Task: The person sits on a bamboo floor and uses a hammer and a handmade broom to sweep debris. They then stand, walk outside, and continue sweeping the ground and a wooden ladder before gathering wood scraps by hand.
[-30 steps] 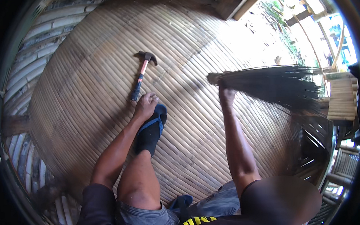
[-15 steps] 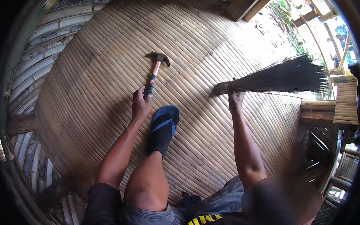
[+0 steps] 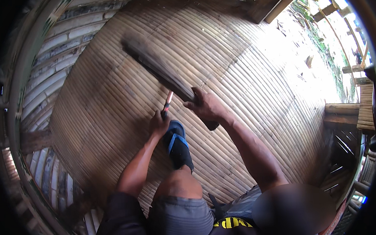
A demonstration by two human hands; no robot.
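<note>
My right hand (image 3: 206,105) is closed round the bound end of a dark stick broom (image 3: 163,72). The broom slants up and to the left over the floor, its far tip smeared by motion. Just left of it, my left hand (image 3: 158,124) grips the lower handle of a hammer (image 3: 169,98). Some of the orange-and-black handle shows above the fingers, while the hammer's head is hidden behind the broom. Close to that hand is my foot in a dark sock and a blue flip-flop (image 3: 177,134).
Split-bamboo slats make up the floor (image 3: 91,105). A slatted bamboo wall (image 3: 48,77) curves along the left. Wooden beams (image 3: 275,6) stand at the upper right, beside a bright opening with greenery (image 3: 319,48). A bamboo ledge (image 3: 342,110) juts in at the right.
My right hand has swung the broom from pointing right to pointing up and left, across the hammer. The hammer's head was visible before and is now covered.
</note>
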